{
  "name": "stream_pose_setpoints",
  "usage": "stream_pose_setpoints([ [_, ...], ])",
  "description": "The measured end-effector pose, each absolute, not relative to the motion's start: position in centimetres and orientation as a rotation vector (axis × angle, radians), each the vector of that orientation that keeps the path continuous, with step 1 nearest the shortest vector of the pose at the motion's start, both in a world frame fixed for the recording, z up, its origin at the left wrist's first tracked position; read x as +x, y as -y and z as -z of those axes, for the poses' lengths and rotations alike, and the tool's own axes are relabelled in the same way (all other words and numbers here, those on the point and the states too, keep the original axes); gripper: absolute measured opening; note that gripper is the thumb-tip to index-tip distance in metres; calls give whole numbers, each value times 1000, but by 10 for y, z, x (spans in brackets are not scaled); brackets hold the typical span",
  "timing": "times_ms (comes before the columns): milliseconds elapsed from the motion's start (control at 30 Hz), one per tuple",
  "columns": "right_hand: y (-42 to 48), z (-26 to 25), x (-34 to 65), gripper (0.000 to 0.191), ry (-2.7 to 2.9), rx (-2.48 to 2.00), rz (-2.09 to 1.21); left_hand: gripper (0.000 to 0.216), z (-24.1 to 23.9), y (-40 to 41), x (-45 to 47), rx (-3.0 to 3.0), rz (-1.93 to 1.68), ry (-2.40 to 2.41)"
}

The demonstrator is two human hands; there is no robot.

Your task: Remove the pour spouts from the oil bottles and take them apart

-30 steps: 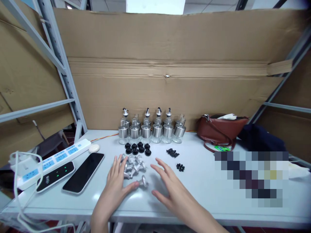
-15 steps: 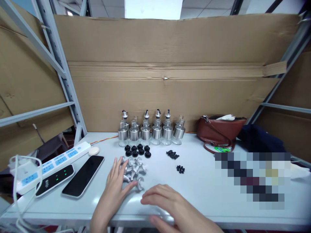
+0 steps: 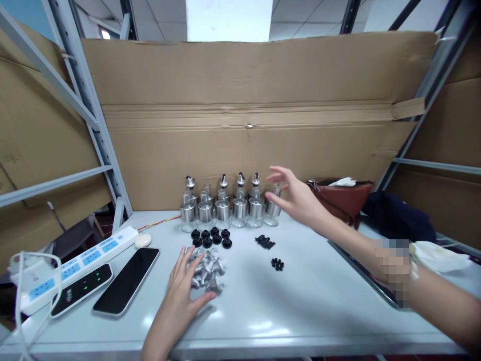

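My left hand [image 3: 180,291] lies flat and open on the white table [image 3: 300,301], its fingers touching the left side of a pile of small silver metal caps [image 3: 207,268]. My right hand [image 3: 296,198] is stretched out over the table with fingers spread, right beside the rightmost bottle [image 3: 271,210] of a row of small glass bottles with steel bands [image 3: 221,208]; it holds nothing. Some of those bottles carry pour spouts. Black round stoppers [image 3: 211,237] lie in front of the row.
Two small heaps of black parts [image 3: 265,241] [image 3: 277,263] lie mid-table. At left are a black phone [image 3: 127,281], a black device with green lights [image 3: 80,290] and a white power strip [image 3: 75,260]. A brown bag [image 3: 345,198] and dark cloth [image 3: 398,218] sit at right. Cardboard walls the back.
My right hand rose from the table's near edge and reached forward to the rightmost bottle. The left hand stayed by the metal caps. The view tilted slightly up.
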State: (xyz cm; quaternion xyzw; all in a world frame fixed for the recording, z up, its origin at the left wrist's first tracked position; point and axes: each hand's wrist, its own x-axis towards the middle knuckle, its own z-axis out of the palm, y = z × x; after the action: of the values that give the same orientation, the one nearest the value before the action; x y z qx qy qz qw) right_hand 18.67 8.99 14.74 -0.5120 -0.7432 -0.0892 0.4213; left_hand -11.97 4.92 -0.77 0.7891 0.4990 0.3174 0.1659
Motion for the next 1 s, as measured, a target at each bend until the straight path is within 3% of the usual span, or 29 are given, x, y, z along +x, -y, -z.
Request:
stream_pose_setpoints([
  [67,-140,-153,200,59,1819,-1539,262,48,3,-48,-120,2237,-1006,-1375],
  [200,-210,-152,212,40,1736,-1961,296,32,-2,-46,-121,2216,-1253,-1333],
  [433,-255,-138,211,35,1736,-2135,207,23,-1,-48,-123,2254,-1418,-1316],
  [600,-254,-145,214,23,1715,-2025,248,20,-3,-47,-124,2273,-1490,-1299],
  [800,-230,-185,216,27,1547,-1742,425,16,-7,-42,-122,2271,-1677,-1243],
  [1000,-198,-203,217,31,1392,-1019,358,18,-8,-29,-97,1964,-2065,-935],
])
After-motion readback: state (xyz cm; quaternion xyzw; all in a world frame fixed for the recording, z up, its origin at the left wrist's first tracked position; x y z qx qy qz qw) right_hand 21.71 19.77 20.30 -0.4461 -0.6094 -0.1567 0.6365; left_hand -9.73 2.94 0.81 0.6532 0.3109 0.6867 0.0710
